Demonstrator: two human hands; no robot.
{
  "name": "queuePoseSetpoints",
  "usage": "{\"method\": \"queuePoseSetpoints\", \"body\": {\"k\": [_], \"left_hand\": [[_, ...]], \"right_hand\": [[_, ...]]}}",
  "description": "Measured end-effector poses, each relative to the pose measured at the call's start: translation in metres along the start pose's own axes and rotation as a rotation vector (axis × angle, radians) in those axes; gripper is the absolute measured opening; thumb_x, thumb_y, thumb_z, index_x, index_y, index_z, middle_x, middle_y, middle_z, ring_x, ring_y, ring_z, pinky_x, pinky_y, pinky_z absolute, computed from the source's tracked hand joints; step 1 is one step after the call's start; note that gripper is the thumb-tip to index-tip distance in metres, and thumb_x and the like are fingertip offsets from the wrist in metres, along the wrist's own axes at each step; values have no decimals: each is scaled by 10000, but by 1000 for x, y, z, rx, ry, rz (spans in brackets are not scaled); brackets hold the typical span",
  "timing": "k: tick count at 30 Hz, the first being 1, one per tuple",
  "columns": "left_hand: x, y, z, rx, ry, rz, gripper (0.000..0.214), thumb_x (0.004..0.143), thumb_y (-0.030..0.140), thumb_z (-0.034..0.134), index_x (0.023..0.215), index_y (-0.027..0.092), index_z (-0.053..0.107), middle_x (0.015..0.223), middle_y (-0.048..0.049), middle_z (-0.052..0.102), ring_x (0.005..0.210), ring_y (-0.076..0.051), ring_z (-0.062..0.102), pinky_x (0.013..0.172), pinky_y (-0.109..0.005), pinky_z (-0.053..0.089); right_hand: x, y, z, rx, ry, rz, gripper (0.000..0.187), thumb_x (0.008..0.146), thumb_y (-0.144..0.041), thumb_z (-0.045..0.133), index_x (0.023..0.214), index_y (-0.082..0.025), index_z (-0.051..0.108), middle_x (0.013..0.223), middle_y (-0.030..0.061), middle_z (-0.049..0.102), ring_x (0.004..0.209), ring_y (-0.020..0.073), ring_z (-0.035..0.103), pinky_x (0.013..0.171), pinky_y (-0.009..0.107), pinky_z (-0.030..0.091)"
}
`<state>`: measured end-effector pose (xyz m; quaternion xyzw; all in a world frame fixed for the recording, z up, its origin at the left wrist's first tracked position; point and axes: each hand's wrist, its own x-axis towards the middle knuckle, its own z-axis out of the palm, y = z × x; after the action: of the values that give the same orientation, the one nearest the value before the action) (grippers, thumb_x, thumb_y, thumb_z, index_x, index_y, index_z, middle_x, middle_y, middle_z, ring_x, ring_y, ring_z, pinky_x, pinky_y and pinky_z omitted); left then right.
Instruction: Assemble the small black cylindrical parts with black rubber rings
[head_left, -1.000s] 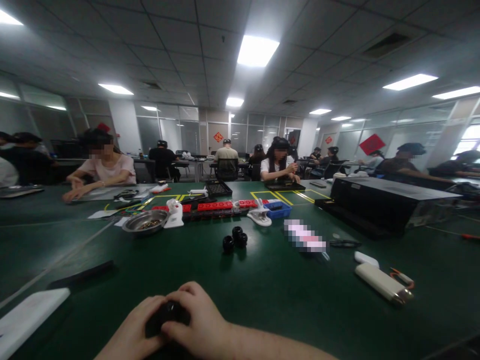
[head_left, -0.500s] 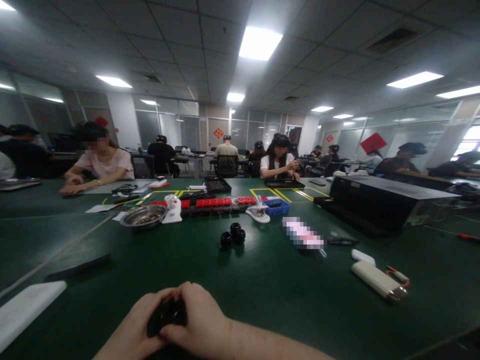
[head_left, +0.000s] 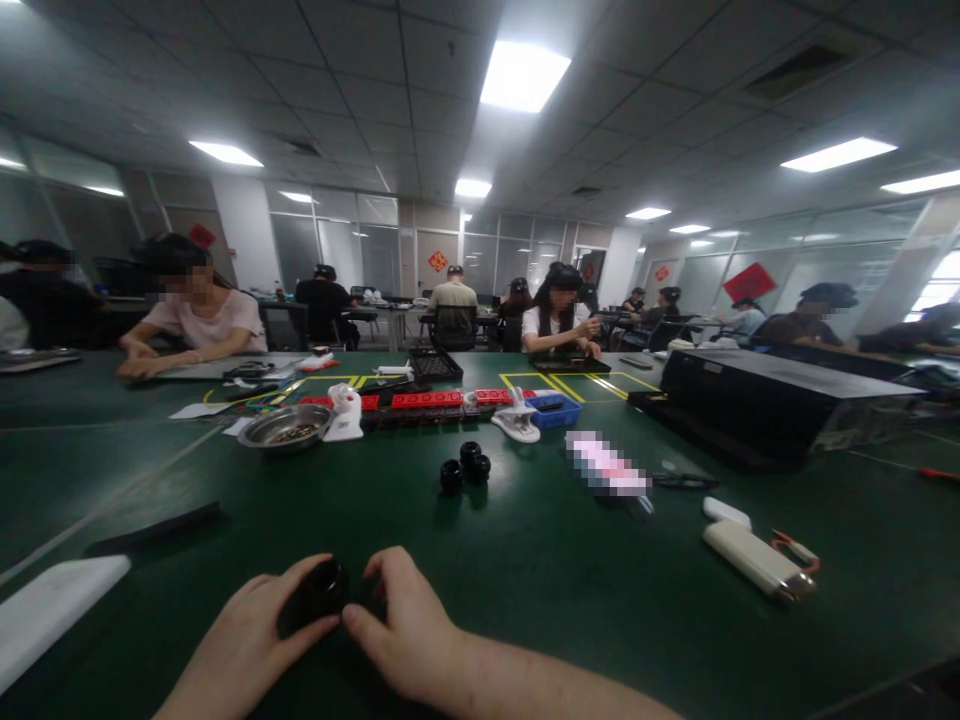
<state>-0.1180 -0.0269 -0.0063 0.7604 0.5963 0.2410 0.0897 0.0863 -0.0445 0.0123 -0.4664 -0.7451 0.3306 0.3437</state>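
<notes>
Near the front of the green table, my left hand (head_left: 255,625) grips a glossy black rounded part (head_left: 328,588) between thumb and fingers. Just right of it is my right hand (head_left: 409,620), thumb and fingers apart and curved toward the part. Its thumb tip comes close to the part; whether it touches I cannot tell. Three similar glossy black rounded pieces (head_left: 469,462) stand in a cluster farther forward on the table.
Ahead lie a metal bowl (head_left: 285,430) of small parts, a red-and-black strip (head_left: 427,402), a white clamp (head_left: 517,418) and a blue tray (head_left: 555,410). At right are a cream power bank (head_left: 754,560) and a black machine case (head_left: 750,400). A white slab (head_left: 60,610) lies left. Co-workers sit opposite.
My right hand has come away from the black part and opened, moving slightly right. My left hand keeps the part and has shifted a little left, so more of the part shows.
</notes>
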Motion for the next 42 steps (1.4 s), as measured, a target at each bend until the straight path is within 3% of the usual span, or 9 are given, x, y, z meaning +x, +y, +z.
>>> {"method": "queuePoseSetpoints", "body": {"k": [7, 12, 15, 21, 29, 34, 42], "left_hand": [[13, -33, -24, 242, 15, -135, 550, 777, 555, 447, 1167, 169, 475, 952, -99, 676, 849, -299, 640, 764, -360, 455], [15, -72, -44, 378, -1, -343, 597, 819, 602, 264, 1174, 130, 348, 734, 13, 673, 698, -243, 665, 602, -285, 459], [13, -81, -48, 383, -15, -349, 597, 836, 589, 237, 1217, 130, 274, 704, 45, 658, 643, -196, 658, 572, -234, 429], [12, -72, -48, 380, -82, -330, 584, 852, 569, 212, 1191, 113, 345, 771, 5, 666, 704, -223, 659, 614, -251, 417], [13, -47, -54, 398, -147, -426, 569, 877, 515, 170, 1231, 96, 322, 920, -143, 660, 822, -291, 649, 645, -299, 432], [12, -43, -55, 379, -149, -446, 582, 876, 546, 160, 1219, 108, 329, 912, -117, 652, 835, -279, 640, 674, -290, 415], [10, -57, -49, 344, -74, -390, 579, 874, 562, 167, 1192, 122, 368, 969, -65, 612, 851, -225, 615, 699, -258, 395]], "right_hand": [[-1, -1, -5, -14, -57, 35, 350, 750, -312, 572, 1076, -222, 482, 942, 34, 529, 801, 188, 534, 645, 295, 457], [-6, 3, -21, -26, -114, 12, 321, 753, -273, 575, 1064, -222, 514, 967, 38, 532, 830, 191, 544, 663, 298, 467], [-12, 12, -34, -25, -134, -14, 280, 751, -221, 570, 1028, -212, 536, 972, 39, 535, 849, 185, 544, 691, 292, 468], [-13, 31, -44, 34, -46, 25, 224, 756, -167, 548, 979, -190, 536, 894, 26, 541, 796, 159, 543, 687, 268, 456], [-12, 24, -45, -36, -76, 2, 182, 749, -173, 564, 930, -191, 567, 888, 18, 527, 782, 145, 526, 679, 248, 432], [-12, 22, -47, -55, -94, -21, 171, 756, -176, 557, 925, -195, 572, 907, 20, 531, 800, 148, 529, 689, 247, 435], [-12, 22, -47, -73, -110, -28, 159, 761, -194, 556, 918, -190, 579, 927, 28, 538, 823, 157, 533, 715, 258, 443]]}}
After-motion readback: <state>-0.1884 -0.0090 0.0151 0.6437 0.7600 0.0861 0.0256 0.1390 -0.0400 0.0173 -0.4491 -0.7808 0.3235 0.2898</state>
